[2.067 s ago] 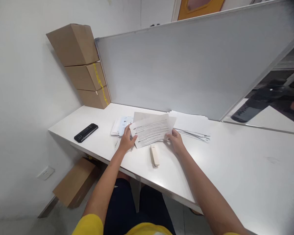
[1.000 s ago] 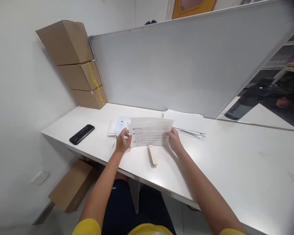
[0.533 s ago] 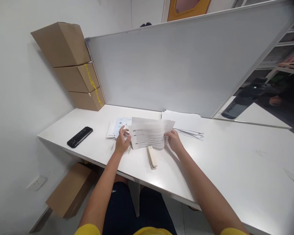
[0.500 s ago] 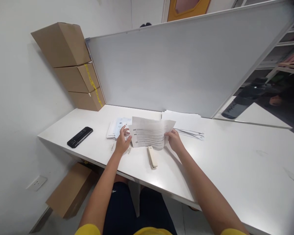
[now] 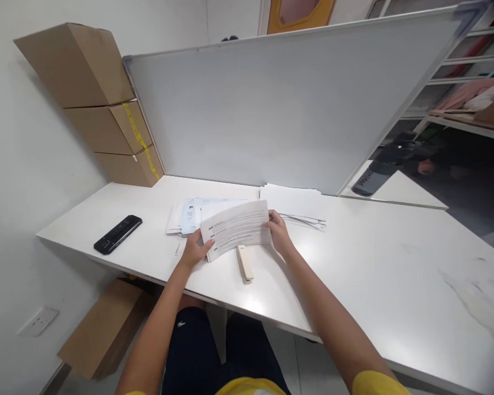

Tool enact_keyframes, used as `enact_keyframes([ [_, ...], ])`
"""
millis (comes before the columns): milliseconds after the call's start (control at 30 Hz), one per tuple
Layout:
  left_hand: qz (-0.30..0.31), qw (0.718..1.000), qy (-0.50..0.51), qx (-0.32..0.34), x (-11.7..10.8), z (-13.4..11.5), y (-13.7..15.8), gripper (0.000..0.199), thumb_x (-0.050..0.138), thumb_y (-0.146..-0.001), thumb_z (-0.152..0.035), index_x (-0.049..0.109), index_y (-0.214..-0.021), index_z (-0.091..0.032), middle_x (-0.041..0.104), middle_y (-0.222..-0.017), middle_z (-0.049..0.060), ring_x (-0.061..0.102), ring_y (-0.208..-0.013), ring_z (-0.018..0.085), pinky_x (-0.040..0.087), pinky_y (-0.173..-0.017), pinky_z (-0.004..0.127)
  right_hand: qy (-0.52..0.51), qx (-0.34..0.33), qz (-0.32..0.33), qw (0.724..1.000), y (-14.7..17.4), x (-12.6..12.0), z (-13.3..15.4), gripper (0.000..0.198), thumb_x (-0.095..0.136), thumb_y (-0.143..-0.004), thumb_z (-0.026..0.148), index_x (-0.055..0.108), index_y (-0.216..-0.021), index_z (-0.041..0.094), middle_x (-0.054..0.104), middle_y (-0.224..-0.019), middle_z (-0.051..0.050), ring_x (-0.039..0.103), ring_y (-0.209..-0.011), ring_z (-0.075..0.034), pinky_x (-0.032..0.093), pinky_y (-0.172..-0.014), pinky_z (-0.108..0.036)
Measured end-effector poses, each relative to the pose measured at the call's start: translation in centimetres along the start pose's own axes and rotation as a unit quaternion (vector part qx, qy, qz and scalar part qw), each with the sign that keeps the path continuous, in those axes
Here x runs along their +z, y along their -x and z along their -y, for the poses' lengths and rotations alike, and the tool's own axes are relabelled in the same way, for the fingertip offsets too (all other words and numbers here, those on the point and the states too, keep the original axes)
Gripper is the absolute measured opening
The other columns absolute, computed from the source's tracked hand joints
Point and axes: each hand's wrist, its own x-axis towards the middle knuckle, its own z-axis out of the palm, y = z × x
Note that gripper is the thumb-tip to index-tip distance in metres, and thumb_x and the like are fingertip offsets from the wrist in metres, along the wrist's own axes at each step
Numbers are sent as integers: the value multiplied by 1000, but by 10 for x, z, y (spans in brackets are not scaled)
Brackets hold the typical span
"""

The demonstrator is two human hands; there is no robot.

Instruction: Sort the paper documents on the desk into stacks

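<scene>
Between my two hands I hold printed sheets of paper (image 5: 239, 226), slightly curved and tilted above the desk. My left hand (image 5: 195, 249) pinches their left edge with the thumb in front. My right hand (image 5: 278, 230) grips the right edge, its fingers partly behind the sheets. Just below the sheets a cream stapler (image 5: 245, 264) lies on the desk. Behind the sheets is a pile of white and bluish papers (image 5: 188, 215), partly hidden. To the right of my right hand a stack of white papers (image 5: 294, 200) rests against the whiteboard.
A black phone-like device (image 5: 117, 234) lies on the left of the white desk (image 5: 354, 274). Cardboard boxes (image 5: 94, 71) are stacked at the back left, beside a leaning whiteboard (image 5: 239, 115). A dark bottle (image 5: 368, 178) lies back right. Another box (image 5: 101, 329) sits below the desk.
My left hand, open beside the sheets before, has closed on their left edge. The sheets are tilted differently, left side lower. The whole view has shifted slightly.
</scene>
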Motion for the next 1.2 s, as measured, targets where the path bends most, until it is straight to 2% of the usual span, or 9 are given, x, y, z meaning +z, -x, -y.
enact_keyframes([
  [200,12,999,-37,8,1,-4,0,38,59,-90,-46,67,-112,-16,74,-108,15,71,-100,30,60,-84,46,54,-50,-29,997,-1,-3,3,13,55,-60,22,59,-72,24,57,-71,3,51,-75,-19,41,-71,-31],
  [433,53,988,-143,26,4,1,-3,36,45,-97,-44,69,-103,-18,73,-98,12,70,-95,28,58,-82,44,47,11,35,998,3,5,-5,26,57,-59,23,68,-83,25,70,-81,-1,62,-85,-25,47,-79,-37],
  [567,46,986,-160,-2,6,4,-5,45,39,-98,-52,68,-102,-18,73,-91,11,70,-89,28,57,-77,42,72,-3,10,997,-5,6,-9,29,59,-61,25,68,-88,24,73,-89,-2,63,-92,-26,49,-83,-39],
  [667,49,988,-145,-1,4,1,-5,50,36,-98,-57,67,-102,-18,72,-87,10,69,-88,27,55,-80,41,99,-49,-30,993,-13,-11,4,28,63,-65,29,68,-92,25,73,-91,-1,63,-98,-27,51,-83,-38],
  [767,54,993,-109,8,2,-3,-5,49,34,-99,-56,64,-108,-19,71,-86,7,68,-85,23,53,-80,37,102,-69,-88,988,1,-49,27,33,67,-68,32,67,-101,27,74,-95,-2,64,-103,-28,52,-84,-38],
  [833,63,993,-102,13,3,-5,-6,48,32,-101,-54,62,-112,-19,72,-88,6,68,-85,21,52,-81,35,95,-24,-95,991,30,-78,39,39,70,-67,33,68,-105,27,75,-97,-4,66,-101,-30,53,-84,-41],
  [900,80,988,-126,25,6,-7,-7,47,30,-102,-52,63,-111,-20,72,-89,6,67,-86,21,51,-81,35,110,71,-49,990,71,-105,46,43,75,-64,32,69,-107,26,76,-97,-6,68,-98,-32,54,-82,-43],
  [1033,114,974,-184,60,15,-12,-11,45,31,-101,-50,66,-104,-21,73,-92,7,67,-85,23,49,-81,36,180,273,42,944,148,-140,54,50,76,-66,32,69,-115,25,75,-111,-8,70,-96,-34,56,-81,-45],
  [1200,119,973,-191,45,18,-14,-11,42,31,-102,-44,66,-100,-22,73,-84,4,67,-82,22,48,-79,35,307,309,-14,900,170,-148,73,45,67,-66,30,72,-109,22,75,-107,-9,70,-96,-34,56,-81,-43],
])
